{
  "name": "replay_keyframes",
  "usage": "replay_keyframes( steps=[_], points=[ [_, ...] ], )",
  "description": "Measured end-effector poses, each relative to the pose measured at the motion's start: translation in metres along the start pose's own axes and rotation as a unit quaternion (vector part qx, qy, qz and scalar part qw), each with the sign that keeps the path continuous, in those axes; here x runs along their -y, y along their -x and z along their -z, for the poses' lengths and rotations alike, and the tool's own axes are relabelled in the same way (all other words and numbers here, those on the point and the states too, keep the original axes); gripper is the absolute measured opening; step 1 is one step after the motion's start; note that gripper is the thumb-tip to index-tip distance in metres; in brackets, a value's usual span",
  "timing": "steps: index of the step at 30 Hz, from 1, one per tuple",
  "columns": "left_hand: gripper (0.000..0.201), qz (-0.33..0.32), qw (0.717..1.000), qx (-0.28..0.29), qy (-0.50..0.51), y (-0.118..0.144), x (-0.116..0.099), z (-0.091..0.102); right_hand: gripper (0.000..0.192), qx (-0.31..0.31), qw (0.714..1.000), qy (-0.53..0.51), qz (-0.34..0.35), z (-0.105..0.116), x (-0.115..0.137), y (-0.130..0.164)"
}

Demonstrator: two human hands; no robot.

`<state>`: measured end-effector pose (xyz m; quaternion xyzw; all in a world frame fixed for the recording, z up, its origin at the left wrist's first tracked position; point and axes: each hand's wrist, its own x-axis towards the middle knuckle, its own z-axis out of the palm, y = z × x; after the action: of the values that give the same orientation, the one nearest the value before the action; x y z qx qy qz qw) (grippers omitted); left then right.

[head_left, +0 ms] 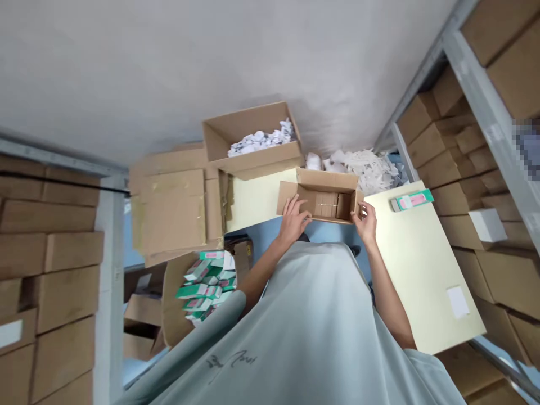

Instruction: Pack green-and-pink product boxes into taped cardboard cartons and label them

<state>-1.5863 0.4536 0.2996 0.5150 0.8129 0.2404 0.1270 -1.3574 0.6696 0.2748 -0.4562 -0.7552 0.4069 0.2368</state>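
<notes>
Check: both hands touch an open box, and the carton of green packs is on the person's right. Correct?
No: the head view shows the carton of green packs on the person's left. The left hand and right hand touch an open box.

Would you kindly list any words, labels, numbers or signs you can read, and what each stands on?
Nothing is legible.
Grey shirt: dark script-like marks, unreadable.
Green-and-white boxes: print too small.
White label at far left: too blurred.
Held carton: no lettering visible.
</notes>
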Motion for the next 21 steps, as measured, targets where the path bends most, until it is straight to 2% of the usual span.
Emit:
replay_keyframes(
  steps=[5, 8, 10, 14, 18, 21],
  points=[
    [0.002, 0.083, 0.994, -0.068, 0.001, 0.033, 0.111, 0.049, 0.042, 0.109, 0.992, 0.034, 0.062, -0.132, 0.067, -0.046],
    [0.002, 0.114, 0.991, -0.075, 0.008, 0.043, 0.159, 0.066, 0.043, 0.143, 0.987, 0.045, 0.065, -0.196, 0.097, -0.062],
    [0.003, 0.128, 0.989, -0.072, 0.018, 0.044, 0.182, 0.072, 0.042, 0.153, 0.985, 0.044, 0.062, -0.226, 0.109, -0.069],
    [0.006, 0.136, 0.987, -0.072, 0.043, 0.037, 0.209, 0.073, 0.033, 0.156, 0.985, 0.053, 0.059, -0.257, 0.119, -0.079],
    [0.007, 0.14, 0.984, -0.085, 0.071, 0.03, 0.217, 0.073, 0.03, 0.151, 0.986, 0.048, 0.055, -0.264, 0.122, -0.087],
    [0.01, 0.154, 0.976, -0.12, 0.095, 0.019, 0.216, 0.087, 0.031, 0.157, 0.985, 0.054, 0.056, -0.263, 0.127, -0.093]
  ],
)
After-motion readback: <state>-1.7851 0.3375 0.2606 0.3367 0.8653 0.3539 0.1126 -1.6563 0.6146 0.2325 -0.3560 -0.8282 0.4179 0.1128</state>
